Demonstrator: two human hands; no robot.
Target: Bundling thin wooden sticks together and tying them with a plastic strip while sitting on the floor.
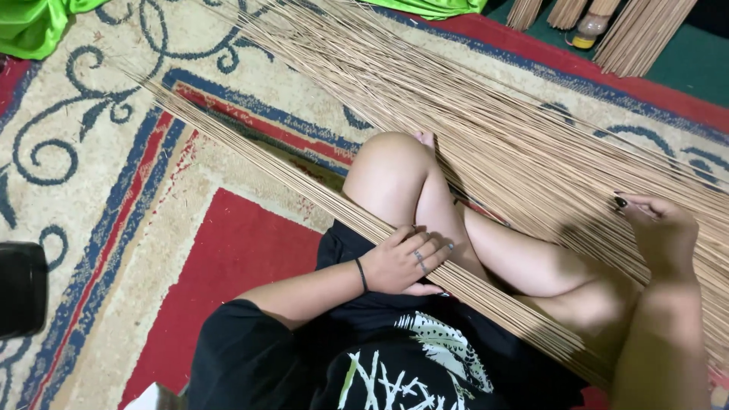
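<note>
Left hand [402,262] laid flat, fingers spread, palm down on a thin bundle of pale sticks [319,197] crossing the lap, pressing rather than gripping. Right hand [659,231] curled loosely over a wider fan of sticks [531,137], fingertips tucked among the strands, apparently closed on a few of them, though the exact hold cannot be told from this angle.

Seated cross-legged on a patterned carpet [106,175] of cream, blue and red, with the thin bundle running from the carpet's far left part down across the knee toward its near right corner. Wider fan spread from the far edge of the carpet to its right edge.

Judged long, very light and springy: each stick stiff along its length yet easily bent, likely brittle if kinked, and smooth enough to slide against its neighbours. Best taken near the middle, where the bundle lies on the thigh, with the whole palm wrapped round many strands at once; a pinch at the tips likely to splay or snap them.

More bundled sticks [642,30] and a small bottle [589,30] at the far right corner; bright green cloth [30,26] at the far left.
</note>
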